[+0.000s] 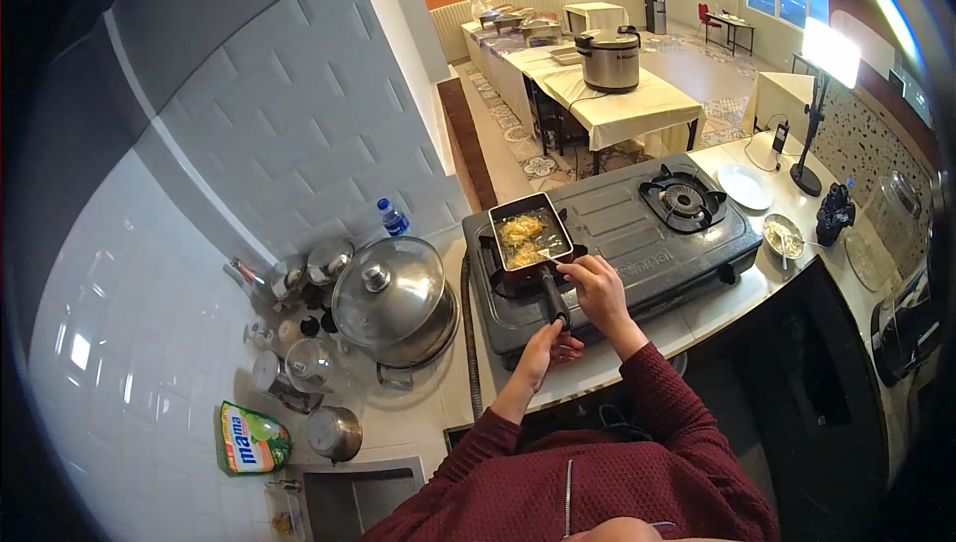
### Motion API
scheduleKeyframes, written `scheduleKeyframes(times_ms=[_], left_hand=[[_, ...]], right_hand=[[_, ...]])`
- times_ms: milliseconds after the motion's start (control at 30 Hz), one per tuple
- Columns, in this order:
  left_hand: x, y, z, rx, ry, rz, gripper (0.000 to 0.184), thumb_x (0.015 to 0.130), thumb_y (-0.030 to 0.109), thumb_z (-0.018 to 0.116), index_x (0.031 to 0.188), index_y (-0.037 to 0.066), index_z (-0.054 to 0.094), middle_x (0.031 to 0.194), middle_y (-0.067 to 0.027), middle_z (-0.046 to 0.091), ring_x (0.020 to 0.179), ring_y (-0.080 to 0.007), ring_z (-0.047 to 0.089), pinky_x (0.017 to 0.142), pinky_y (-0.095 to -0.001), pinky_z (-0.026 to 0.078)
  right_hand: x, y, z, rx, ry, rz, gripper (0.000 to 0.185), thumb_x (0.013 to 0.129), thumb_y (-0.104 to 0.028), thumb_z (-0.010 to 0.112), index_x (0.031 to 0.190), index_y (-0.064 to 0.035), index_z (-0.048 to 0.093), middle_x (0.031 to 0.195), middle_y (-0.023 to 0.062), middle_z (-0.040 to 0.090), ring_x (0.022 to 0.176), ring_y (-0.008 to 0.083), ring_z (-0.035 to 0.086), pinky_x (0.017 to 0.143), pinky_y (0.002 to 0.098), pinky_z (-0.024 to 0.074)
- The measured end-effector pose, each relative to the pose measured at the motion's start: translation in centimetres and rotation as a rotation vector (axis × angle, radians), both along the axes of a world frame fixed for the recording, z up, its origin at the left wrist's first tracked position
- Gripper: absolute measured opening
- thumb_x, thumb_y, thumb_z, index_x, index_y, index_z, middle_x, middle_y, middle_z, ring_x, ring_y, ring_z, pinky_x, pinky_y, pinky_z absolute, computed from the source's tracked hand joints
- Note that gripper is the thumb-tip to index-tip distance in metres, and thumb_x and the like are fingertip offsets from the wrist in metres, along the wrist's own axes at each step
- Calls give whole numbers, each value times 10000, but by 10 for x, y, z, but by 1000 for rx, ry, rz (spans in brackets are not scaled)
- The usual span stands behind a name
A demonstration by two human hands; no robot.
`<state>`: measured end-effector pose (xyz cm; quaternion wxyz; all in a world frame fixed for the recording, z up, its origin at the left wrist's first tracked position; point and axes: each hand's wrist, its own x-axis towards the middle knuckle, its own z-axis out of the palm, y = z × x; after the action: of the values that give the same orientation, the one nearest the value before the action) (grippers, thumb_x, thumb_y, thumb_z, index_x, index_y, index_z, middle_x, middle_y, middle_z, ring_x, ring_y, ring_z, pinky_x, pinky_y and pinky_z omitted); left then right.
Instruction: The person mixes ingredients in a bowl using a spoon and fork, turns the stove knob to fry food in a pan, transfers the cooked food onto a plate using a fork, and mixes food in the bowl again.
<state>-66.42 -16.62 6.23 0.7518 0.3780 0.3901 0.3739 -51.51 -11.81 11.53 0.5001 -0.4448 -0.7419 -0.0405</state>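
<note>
The left hand [546,351] grasps the square frying pan [520,207] by its handle [553,297]; the right hand [596,289] pinches a slim utensil [550,258] near golden fritters [521,232].

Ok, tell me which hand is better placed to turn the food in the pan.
Probably the right hand: it's beside the pan, close to the food, while the left hand is at the handle.
</note>
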Motion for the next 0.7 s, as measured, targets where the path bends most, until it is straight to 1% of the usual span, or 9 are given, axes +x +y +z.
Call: scheduleKeyframes(times_ms=[133,333,533,700], left_hand=[[0,0,-2,10,-12,-4,350,897,408,416,905,67,490,828,-113,624,727,-196,609,690,-295,473],[0,-1,1,5,17,2,351,897,408,414,903,66,490,835,-116,621,729,-197,605,694,-299,473],[0,-4,5,0,24,8,348,898,406,414,900,67,487,836,-116,621,734,-195,604,696,-302,476],[0,-2,3,6,27,3,349,897,408,414,897,66,486,832,-113,623,729,-195,608,697,-298,478]], right_hand=[[1,1,2,24,19,5,173,698,-34,584,859,-82,627,752,52,556,723,231,541,640,335,446],[-1,4,-9,4,-29,44,172,693,-35,587,853,-84,628,742,50,556,721,233,542,637,338,446],[9,8,-11,12,-13,-8,174,687,-31,583,846,-88,625,747,45,560,723,233,543,640,339,448],[18,5,-2,-4,13,-74,181,693,-17,572,845,-96,631,734,40,560,714,229,542,625,338,445]])
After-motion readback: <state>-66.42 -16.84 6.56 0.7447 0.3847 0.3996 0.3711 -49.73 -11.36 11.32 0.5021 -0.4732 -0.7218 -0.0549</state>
